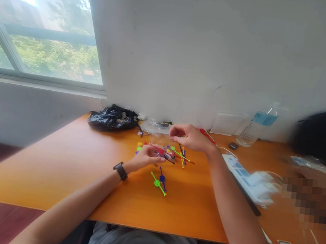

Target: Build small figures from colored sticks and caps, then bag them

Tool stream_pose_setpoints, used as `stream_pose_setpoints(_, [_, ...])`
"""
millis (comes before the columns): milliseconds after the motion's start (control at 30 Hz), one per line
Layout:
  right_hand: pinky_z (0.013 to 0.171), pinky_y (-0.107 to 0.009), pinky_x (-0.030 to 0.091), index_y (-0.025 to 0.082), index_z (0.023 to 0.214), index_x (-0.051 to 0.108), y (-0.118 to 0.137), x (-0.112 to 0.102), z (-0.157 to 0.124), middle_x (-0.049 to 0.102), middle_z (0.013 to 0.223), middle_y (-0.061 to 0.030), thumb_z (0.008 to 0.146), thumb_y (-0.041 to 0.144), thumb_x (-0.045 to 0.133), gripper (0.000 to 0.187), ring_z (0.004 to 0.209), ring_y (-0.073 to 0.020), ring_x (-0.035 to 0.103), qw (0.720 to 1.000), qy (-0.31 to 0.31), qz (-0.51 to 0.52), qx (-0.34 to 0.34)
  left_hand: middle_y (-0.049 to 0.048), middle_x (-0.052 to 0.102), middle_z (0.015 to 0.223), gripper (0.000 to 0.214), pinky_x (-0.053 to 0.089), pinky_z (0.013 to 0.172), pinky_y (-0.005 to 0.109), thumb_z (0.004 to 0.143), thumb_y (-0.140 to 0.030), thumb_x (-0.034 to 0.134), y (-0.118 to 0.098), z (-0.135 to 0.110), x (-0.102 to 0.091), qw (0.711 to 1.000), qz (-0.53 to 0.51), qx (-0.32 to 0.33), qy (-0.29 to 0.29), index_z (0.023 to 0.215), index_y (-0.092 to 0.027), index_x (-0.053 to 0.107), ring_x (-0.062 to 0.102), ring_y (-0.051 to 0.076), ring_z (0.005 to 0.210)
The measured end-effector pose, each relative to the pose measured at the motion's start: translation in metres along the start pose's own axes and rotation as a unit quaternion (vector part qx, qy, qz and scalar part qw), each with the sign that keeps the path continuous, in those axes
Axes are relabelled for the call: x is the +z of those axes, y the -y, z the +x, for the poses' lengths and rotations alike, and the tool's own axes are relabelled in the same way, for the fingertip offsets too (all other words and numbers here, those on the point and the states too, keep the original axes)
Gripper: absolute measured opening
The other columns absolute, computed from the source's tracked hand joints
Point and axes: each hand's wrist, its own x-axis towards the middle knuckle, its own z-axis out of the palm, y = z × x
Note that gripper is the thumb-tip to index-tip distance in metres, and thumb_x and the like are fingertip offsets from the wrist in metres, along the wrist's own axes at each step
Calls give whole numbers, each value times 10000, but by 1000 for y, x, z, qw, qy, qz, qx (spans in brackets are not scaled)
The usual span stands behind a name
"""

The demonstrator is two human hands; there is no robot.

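My left hand (144,156), with a black watch on its wrist, is closed on a clear plastic bag (162,140). A red arrow-shaped spinner (161,150) shows at its fingertips, in or against the bag. Higher and to the right, my right hand (189,137) is closed in a pinch at the bag's upper edge; the exact grip is too blurred to make out. Nearer me lie a green spinner (157,183) and a blue spinner (162,178), side by side. More coloured spinners (183,157) and small round pieces (139,146) lie about my hands.
A black plastic bag (112,117) sits at the table's back left. On the right are a white power strip (240,175) with plugs, a water bottle (250,133), a small dark box (233,145) and cables. A wall stands behind the wooden table (67,174).
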Motion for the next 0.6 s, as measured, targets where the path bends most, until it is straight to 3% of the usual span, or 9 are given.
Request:
stream_pose_setpoints(200, [730,-299,501,216,900,676,-1,1,0,733,876,-20,895,279,640,73,810,-192,665,1000,11,-8,0,146,798,1139,414,595,878,334,788,-372,907,-1,0,1,1000,-12,-6,-1,1096,-121,792,762,267,1025])
stream_pose_setpoints(400, [718,-299,491,217,913,680,-1,0,0,734,879,-20,899,273,635,73,799,-189,655,1000,13,-20,1,148,802,1102,407,585,788,299,780,-389,911,-5,-1,3,1000,-23,-13,-11,1051,-108,797,762,249,949])
stream_pose_setpoints(600, [719,-298,484,216,895,672,0,0,-1,724,870,-16,904,275,636,69,795,-185,645,1000,15,-26,1,142,806,1070,410,588,833,309,754,-376,927,0,1,2,999,-28,-19,-27,1039,-110,800,759,235,937])
